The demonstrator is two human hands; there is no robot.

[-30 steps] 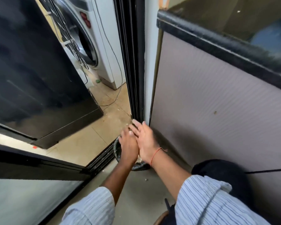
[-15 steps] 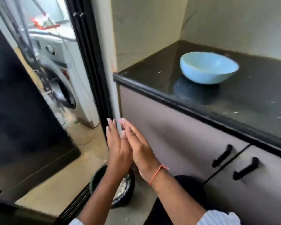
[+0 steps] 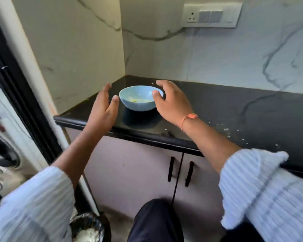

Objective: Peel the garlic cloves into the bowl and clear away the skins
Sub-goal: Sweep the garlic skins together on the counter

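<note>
A light blue bowl (image 3: 138,97) stands near the corner of the black countertop (image 3: 234,109), with a few pale yellow garlic pieces lying in its bottom. My left hand (image 3: 103,109) hovers open just left of the bowl, fingers spread, thumb close to the rim. My right hand (image 3: 171,100), with an orange thread on the wrist, is open on the bowl's right side, its thumb at the rim. Neither hand holds anything. Small white skin flecks (image 3: 234,133) lie scattered on the counter to the right.
A black-lined bin (image 3: 89,227) with pale skins in it stands on the floor at the lower left. Below the counter are cabinet doors with black handles (image 3: 171,169). A wall socket (image 3: 210,15) sits above. A washing machine (image 3: 2,151) is at the far left.
My hands were pressed together over the floor bin. They have since risen and parted to either side of the bowl on the counter, and my view has lifted to the countertop.
</note>
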